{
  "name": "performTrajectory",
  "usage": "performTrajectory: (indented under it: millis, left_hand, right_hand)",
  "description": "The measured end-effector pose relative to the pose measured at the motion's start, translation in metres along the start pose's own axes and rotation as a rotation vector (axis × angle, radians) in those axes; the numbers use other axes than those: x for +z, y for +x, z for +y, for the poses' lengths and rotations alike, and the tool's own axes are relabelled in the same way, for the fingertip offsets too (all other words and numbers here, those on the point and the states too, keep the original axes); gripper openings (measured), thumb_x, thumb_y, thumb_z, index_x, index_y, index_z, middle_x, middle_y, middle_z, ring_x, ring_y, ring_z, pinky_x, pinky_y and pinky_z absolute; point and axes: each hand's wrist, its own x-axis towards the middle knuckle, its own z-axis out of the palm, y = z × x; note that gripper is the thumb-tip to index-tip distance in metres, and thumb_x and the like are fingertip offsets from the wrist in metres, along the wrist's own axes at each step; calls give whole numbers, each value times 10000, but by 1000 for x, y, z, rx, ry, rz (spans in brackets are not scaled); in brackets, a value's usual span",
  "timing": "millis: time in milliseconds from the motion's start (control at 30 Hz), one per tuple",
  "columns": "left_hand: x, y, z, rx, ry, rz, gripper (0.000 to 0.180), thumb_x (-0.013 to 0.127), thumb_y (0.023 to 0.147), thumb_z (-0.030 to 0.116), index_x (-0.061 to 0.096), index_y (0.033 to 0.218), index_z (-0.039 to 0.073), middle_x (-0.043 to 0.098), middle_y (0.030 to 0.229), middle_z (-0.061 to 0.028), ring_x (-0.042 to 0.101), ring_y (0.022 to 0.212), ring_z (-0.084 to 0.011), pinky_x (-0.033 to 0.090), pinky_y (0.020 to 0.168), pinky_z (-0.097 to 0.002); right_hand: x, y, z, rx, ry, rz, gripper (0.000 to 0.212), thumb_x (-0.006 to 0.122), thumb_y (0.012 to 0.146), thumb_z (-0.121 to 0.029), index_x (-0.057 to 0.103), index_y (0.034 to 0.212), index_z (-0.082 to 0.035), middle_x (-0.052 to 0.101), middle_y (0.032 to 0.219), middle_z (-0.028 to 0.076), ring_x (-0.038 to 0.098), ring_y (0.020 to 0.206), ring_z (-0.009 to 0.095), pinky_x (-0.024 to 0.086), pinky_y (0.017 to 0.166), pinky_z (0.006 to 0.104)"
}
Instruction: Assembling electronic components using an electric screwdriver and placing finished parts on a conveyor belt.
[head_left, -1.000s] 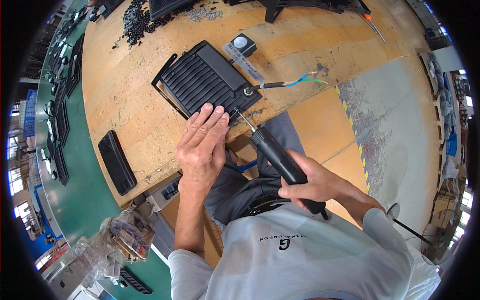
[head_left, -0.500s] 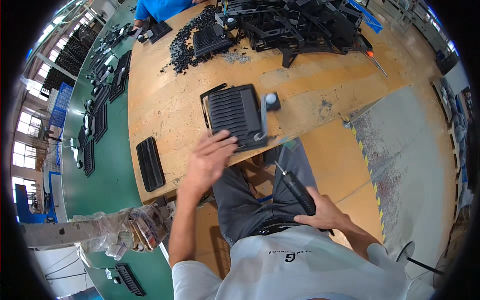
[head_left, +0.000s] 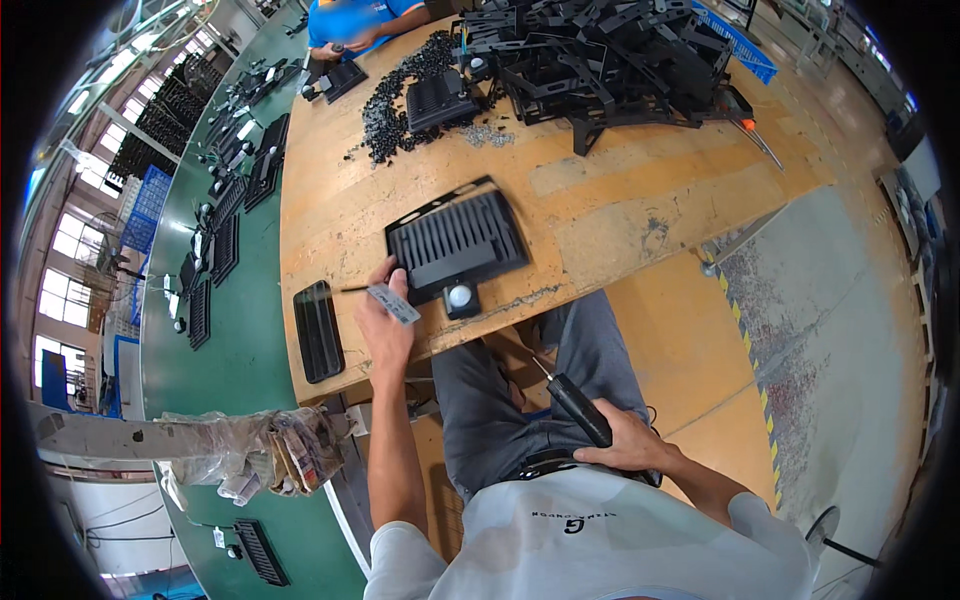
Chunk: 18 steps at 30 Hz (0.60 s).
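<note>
On the table's near side lies a black finned floodlight [head_left: 455, 245], fins up, with a U-shaped bracket [head_left: 438, 203] along its far-left edge. Its white domed sensor [head_left: 460, 298] faces me at the near edge. My left hand [head_left: 385, 325] is closed at the floodlight's near-left corner. A silver label tag [head_left: 394, 303] lies across its fingers, and a short dark cable [head_left: 350, 289] sticks out leftward. The exact finger contact is partly hidden by the tag. Above my lap, my right hand [head_left: 628, 440] grips a black electric screwdriver [head_left: 578, 408], its bit pointing forward and left.
A black shallow tray [head_left: 319, 332] lies left of my hand. Farther back are a heap of small black parts [head_left: 395, 105], another floodlight [head_left: 440, 100], piled black brackets [head_left: 610, 65] and an orange-handled screwdriver [head_left: 760, 140]. A co-worker [head_left: 365, 25] sits across; a green bench [head_left: 215, 375] holds more floodlights.
The floodlight has turned about a quarter turn, bringing its sensor from the right to the near side. My left hand has gone from lying over it to gripping its corner. My right hand shifted slightly.
</note>
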Motion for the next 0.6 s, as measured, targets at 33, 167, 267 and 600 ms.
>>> performTrajectory:
  millis: [33, 167, 267, 600]
  left_hand:
    - [-1, 14, -12, 47, -157, -52, 362, 640, 973, 242, 679, 1197, -39, 717, 1063, -145, 653, 954, -221, 500, 882, -364]
    - [-13, 81, -5, 280, -172, -407, 257, 634, 978, 173, 691, 1144, -14, 704, 982, -72, 623, 924, -155, 492, 858, -305]
    - [5, 116, 5, 404, -216, -569, 216, 605, 1003, 166, 693, 1108, 0, 715, 1014, -66, 628, 975, -149, 481, 900, -299]
    - [-7, 220, -51, 174, -153, -303, 312, 700, 876, 183, 730, 1146, 30, 761, 1082, -83, 709, 965, -196, 542, 875, -321]
  right_hand:
    - [0, 0, -3, 9, 5, -4, 777, 840, 769, -364, 490, 1363, -5, 661, 1134, 187, 642, 1071, 291, 490, 936, 402]
    - [1, -1, 0, 9, 13, 19, 754, 829, 778, -375, 501, 1338, 9, 677, 1074, 211, 668, 1012, 309, 508, 901, 404]
    - [1, 2, 0, 27, -21, 17, 761, 818, 778, -408, 501, 1318, 26, 681, 1066, 257, 683, 999, 353, 515, 897, 420]
    - [0, 16, 5, 120, -13, -13, 826, 821, 749, -468, 501, 1324, 31, 657, 1137, 288, 660, 1064, 396, 501, 928, 436]
